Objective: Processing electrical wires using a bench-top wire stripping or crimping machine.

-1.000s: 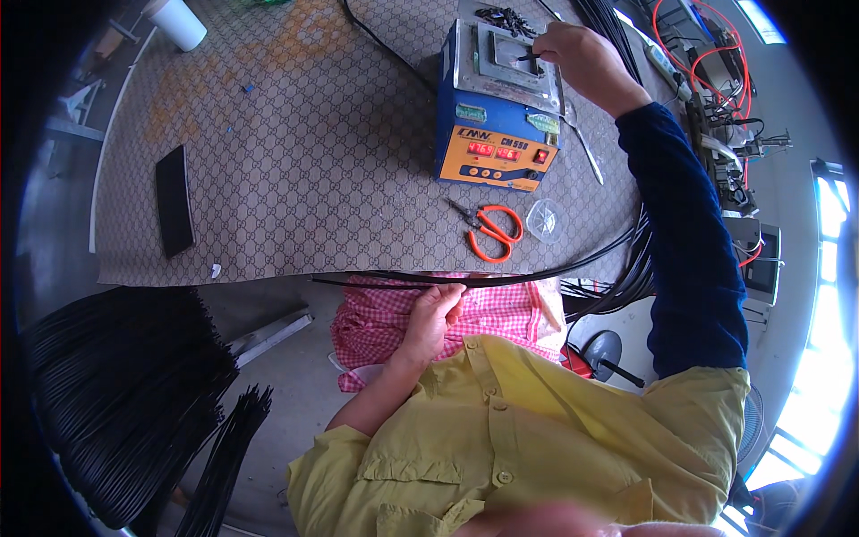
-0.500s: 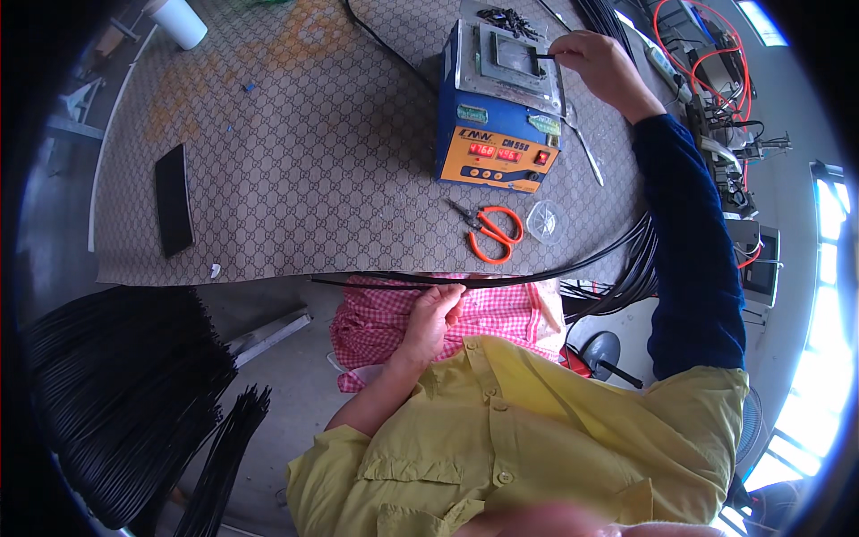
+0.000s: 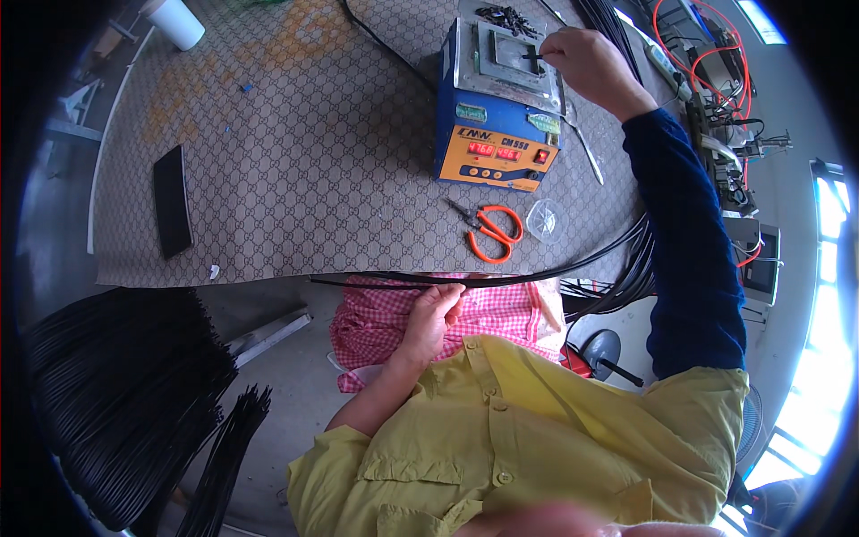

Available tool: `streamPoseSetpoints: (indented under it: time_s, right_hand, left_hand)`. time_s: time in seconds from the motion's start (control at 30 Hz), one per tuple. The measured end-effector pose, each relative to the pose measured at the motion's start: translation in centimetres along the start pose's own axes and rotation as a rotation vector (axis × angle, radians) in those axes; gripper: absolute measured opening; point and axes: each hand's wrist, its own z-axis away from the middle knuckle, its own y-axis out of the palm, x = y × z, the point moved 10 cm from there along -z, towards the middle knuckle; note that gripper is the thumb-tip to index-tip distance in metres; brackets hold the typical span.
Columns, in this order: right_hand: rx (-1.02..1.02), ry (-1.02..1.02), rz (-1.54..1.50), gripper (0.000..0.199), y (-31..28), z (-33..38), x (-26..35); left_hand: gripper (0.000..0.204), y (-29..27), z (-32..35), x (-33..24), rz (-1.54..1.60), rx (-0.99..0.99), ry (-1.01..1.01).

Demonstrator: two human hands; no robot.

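A blue solder pot (image 3: 490, 110) with an orange front panel and lit red digits stands on the patterned tabletop. Over the square metal opening (image 3: 517, 52) on its top, my right hand (image 3: 589, 64) is pinched on a short dark piece, whose tip reaches into the opening. Whether that piece is a tool or a cable end is too small to tell. At the table's front edge, my left hand (image 3: 435, 315) grips thin black cables (image 3: 528, 279) between thumb and fingers. They run along the edge toward a coiled bunch on the right.
Orange-handled snips (image 3: 495, 234) and a small clear plastic cup (image 3: 546, 222) lie before the pot. Small black bits (image 3: 508, 20) are behind it, a thin white-handled tool (image 3: 586, 154) beside it. A black phone (image 3: 174, 201) lies left. Black cable bundles (image 3: 121, 394) hang at lower left.
My right hand has shifted slightly left, bringing the dark piece farther over the pot's opening. My left hand and the cables in it stay put.
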Motion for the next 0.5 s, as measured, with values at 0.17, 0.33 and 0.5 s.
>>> streamPoseSetpoints:
  time_s: [0.17,0.33,0.5]
  right_hand:
    - [0.008,0.008,0.01,0.013,0.23,-0.01,0.28]
    - [0.018,0.023,0.007,0.013,0.3,-0.09,0.14]
    - [0.005,-0.035,0.006,0.014,0.36,-0.13,0.38]
  left_hand:
    - [0.008,0.03,0.04,-0.04,0.005,0.002,0.002]
    - [0.008,0.06,0.0,0.02,0.012,0.007,0.001]
    - [0.009,0.02,-0.08,0.05,0.001,0.01,0.006]
